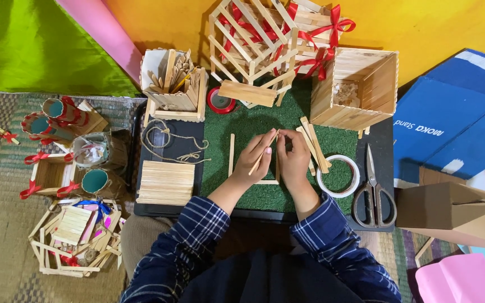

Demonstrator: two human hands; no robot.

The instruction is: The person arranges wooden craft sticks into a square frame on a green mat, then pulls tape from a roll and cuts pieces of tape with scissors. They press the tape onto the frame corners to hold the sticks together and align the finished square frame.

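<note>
Craft sticks are being worked over a patch of green artificial turf [254,126] laid on a dark board. A single wooden stick [263,152] is pinched between the fingers of the left hand [252,157] and the right hand [292,159], both closed round it, the stick held slanted just above the turf. Beneath the hands a partial stick frame [232,155] is seen lying flat: one upright stick at the left and a cross-stick at the bottom are visible, while the rest is hidden by the hands, so only an early stage of that piece can be judged as done, with the remaining sides seemingly still to be added. A small pile of loose sticks [313,144] lies just to the right of the hands, near a roll of tape [338,175] and a pair of scissors [373,191]. To the left, a flat panel of joined sticks [165,182] and a length of twine [166,141] rest on the board. Finished work is set around: an open stick box [360,88], a lattice house with red ribbons [265,39], and ribboned stick pieces [65,174] on the woven mat at the far left.
</note>
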